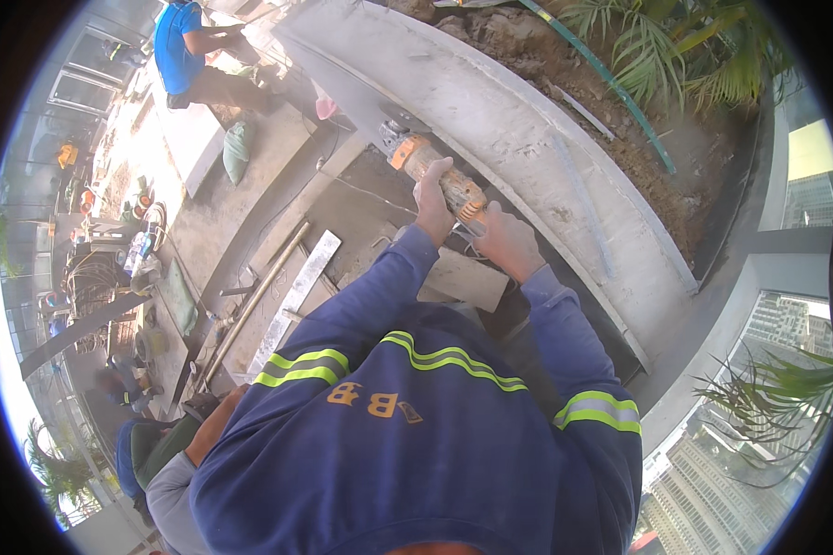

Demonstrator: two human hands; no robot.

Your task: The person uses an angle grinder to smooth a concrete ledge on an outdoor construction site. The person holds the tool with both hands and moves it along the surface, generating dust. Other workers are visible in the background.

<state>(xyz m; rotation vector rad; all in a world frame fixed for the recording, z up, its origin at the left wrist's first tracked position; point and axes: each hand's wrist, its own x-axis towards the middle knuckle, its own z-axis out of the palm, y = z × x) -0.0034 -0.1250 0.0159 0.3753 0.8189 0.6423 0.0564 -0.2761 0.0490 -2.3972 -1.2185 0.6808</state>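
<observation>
An angle grinder [416, 154], orange and thick with pale dust, points up and to the left along the inner face of a curved concrete wall [491, 106]. My left hand [432, 202] is wrapped round the middle of its body. Behind it, my right hand [509, 242] grips the rear end. Both hands are coated in dust. The grinder's head [393, 128] is close to the wall; its disc is blurred by dust, so I cannot tell whether it touches the concrete.
Soil, a green hose [611, 81] and palm leaves [685, 46] lie beyond the wall. White board [296, 296] and a long pole [254, 301] are at my left. A person in blue [178, 51] works at the far left; another person's arm [215, 425] is near my left side.
</observation>
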